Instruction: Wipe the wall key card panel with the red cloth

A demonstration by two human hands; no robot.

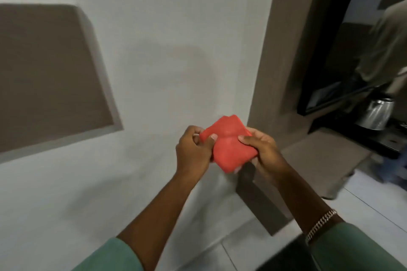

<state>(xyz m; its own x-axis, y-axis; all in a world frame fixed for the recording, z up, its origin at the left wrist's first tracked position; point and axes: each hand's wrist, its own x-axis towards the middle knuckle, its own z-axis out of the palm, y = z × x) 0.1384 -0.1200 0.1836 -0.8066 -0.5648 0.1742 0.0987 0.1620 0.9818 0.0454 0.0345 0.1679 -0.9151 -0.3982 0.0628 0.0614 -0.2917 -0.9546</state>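
Nearest the camera, two bare forearms in green sleeves reach forward, a metal bracelet (320, 224) on the right wrist. The left hand (193, 149) and the right hand (262, 154) meet in front of the body with the red cloth (229, 145) held between them. The left hand's fingers (212, 138) pinch the cloth's left edge with thumb on top, and the right hand's fingers (244, 138) clamp its right side with the thumb across the face, so both are closed on the cloth. It looks folded into a compact pad, held in the air, apart from the white wall (165, 39) behind it. No key card panel can be picked out with certainty. The large grey-brown rectangle (48, 72) set into the wall at the left is too plain and blurred to name, and it lies well apart from the hands. My judgement is that the task is at its preparing stage: the cloth is in hand and being shaped, wiping has not begun, and finding and reaching the panel is all still left. The room for moving is good to the left and upward along the bare wall. To the right it is tighter, with the brown door frame (284, 50) just beside the cloth. Beyond the frame are a dark opening, a shiny kettle (376, 112) and part of another person (387, 46).
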